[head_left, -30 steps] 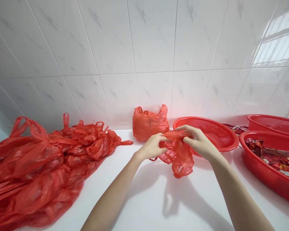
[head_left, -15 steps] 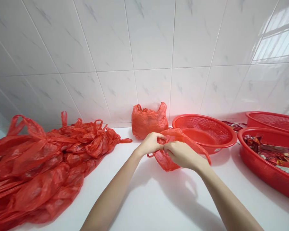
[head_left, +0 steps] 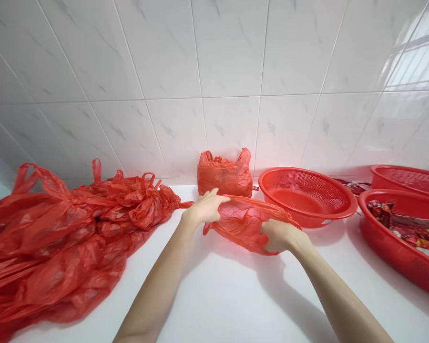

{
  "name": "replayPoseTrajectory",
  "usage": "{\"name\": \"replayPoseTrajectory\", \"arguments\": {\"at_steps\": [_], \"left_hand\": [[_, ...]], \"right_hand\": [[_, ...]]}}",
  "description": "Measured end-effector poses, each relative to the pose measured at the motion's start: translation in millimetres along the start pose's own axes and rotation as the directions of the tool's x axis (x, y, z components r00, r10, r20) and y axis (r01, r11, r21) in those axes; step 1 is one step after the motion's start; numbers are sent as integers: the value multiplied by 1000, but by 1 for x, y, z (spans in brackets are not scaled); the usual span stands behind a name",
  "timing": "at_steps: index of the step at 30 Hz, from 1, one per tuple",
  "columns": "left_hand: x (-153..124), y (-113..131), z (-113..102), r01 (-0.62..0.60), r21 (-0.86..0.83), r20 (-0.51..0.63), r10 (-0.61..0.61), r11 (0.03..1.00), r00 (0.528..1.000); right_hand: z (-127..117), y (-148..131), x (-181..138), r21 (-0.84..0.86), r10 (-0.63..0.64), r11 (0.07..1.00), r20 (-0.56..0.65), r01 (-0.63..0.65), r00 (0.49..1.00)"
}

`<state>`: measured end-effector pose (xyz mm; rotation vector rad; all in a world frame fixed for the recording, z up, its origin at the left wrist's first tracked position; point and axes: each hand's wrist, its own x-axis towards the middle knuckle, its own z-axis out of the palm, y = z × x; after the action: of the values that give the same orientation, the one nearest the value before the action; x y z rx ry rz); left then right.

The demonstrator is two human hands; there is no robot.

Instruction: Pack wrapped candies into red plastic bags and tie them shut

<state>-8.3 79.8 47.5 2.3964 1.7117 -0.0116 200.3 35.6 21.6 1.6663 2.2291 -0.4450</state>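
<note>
A thin red plastic bag (head_left: 241, 226) is stretched between my two hands above the white table, its mouth spread wide. My left hand (head_left: 205, 208) grips the bag's left edge, the thumb apart from the fingers and the plastic between them. On the right, my right hand (head_left: 279, 234) has its curled fingers in the mouth of the bag, against its right side; the fingertips are partly hidden. Just behind the bag, a filled red plastic bag (head_left: 224, 175) stands upright against the tiled wall with its handles up.
A large heap of red plastic bags (head_left: 57, 247) covers the left of the white table (head_left: 214, 295). At the right stand a red colander (head_left: 307, 216) and a red basket (head_left: 389, 247) with colourful wrapped packets (head_left: 411, 228). Another red basket (head_left: 407, 174) is behind it.
My hands have moved apart, left hand to the left and right hand to the right. The bag between them has gone from bunched to spread open. The view has shifted slightly.
</note>
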Motion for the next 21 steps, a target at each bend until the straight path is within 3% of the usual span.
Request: {"name": "replayPoseTrajectory", "arguments": {"at_steps": [2, 4, 6, 7, 9, 12, 17, 21], "left_hand": [[-3, 11, 1, -192, -77, -147, 180, 978, 973], [-2, 22, 8, -403, -190, -210, 364, 895, 907], [5, 32, 19, -511, -262, -139, 492, 819, 860], [9, 36, 26, -502, -256, -63, 504, 826, 861], [19, 38, 38, -390, -170, 82, 407, 905, 910], [33, 31, 52, -203, -50, 174, 209, 978, 962], [43, 8, 53, -89, 36, 278, 76, 995, 958], [39, 3, 46, -76, 77, 370, 42, 994, 928]], "right_hand": [[0, 1, -1, 10, -6, 1000, 1, 6, 1000], [0, 2, -1, 21, -21, 1000, 11, 21, 1000], [2, 3, 0, 39, -60, 997, 26, 59, 998], [2, 4, 0, 47, -85, 995, 32, 83, 996], [3, 7, 0, 60, -128, 990, 46, 125, 991], [2, 11, -2, 57, -133, 990, 60, 130, 989], [-2, 21, -4, 63, -25, 998, 65, 21, 998], [-2, 24, -1, 121, 62, 990, 109, -75, 992]]}}
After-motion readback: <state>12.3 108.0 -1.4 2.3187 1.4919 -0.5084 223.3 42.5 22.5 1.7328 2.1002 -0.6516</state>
